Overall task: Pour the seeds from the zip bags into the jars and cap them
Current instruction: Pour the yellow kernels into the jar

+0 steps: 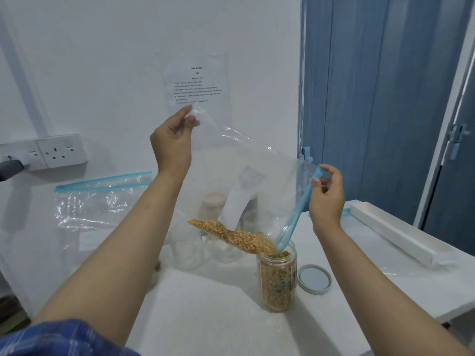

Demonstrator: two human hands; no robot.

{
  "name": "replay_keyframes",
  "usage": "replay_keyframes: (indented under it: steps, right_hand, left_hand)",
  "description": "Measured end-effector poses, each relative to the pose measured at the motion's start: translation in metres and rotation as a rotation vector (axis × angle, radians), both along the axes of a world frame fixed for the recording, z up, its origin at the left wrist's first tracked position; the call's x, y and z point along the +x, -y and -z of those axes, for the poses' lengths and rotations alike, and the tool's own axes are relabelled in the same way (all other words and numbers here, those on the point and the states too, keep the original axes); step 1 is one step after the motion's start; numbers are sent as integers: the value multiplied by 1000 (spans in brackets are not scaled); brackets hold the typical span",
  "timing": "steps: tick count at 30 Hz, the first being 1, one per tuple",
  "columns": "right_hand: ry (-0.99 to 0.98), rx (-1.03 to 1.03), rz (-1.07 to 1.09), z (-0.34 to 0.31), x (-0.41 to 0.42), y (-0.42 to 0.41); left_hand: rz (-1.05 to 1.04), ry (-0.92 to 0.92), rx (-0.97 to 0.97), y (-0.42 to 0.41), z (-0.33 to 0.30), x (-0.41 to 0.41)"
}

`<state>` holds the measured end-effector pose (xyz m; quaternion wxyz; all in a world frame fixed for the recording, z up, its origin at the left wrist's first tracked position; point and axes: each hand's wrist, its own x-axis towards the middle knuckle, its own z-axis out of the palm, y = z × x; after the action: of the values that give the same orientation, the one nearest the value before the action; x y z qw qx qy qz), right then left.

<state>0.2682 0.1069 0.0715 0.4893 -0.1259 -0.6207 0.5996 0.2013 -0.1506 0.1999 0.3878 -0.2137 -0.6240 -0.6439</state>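
Observation:
A clear zip bag (257, 170) with a blue zip strip hangs tilted over a clear plastic jar (277, 281). My left hand (172, 145) pinches the bag's bottom corner up high. My right hand (326, 196) grips the blue zip edge at the bag's mouth. Yellow seeds (234, 237) slide along the bag's lower fold into the jar, which is nearly full and stands upright on the white table (205, 317). A grey jar lid (314, 278) lies flat just right of the jar.
Several empty clear jars (187, 255) stand behind the bag, some blurred through the plastic. An empty zip bag (100, 201) leans on the wall at left. A long white box (395, 235) lies at the right. A wall socket (61, 152) sits far left.

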Motion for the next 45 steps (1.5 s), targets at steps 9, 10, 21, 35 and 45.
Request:
replay_keyframes:
  steps: [9,10,21,35,45]
  right_hand:
    - [6,-23,10,8,3,-5]
    - [4,-27,11,9,3,-5]
    - [9,-23,-1,8,2,-3]
    - [-23,-26,21,7,8,-3]
    - [-29,-20,18,7,8,-3]
  left_hand:
    - [-13,-44,-30,-14,-7,4]
    - [-21,-43,-23,-14,-7,4]
    - [-97,-80,-71,-22,-5,7]
    - [-23,-110,-4,-24,-13,11]
    - [-40,-92,-2,-22,-13,7]
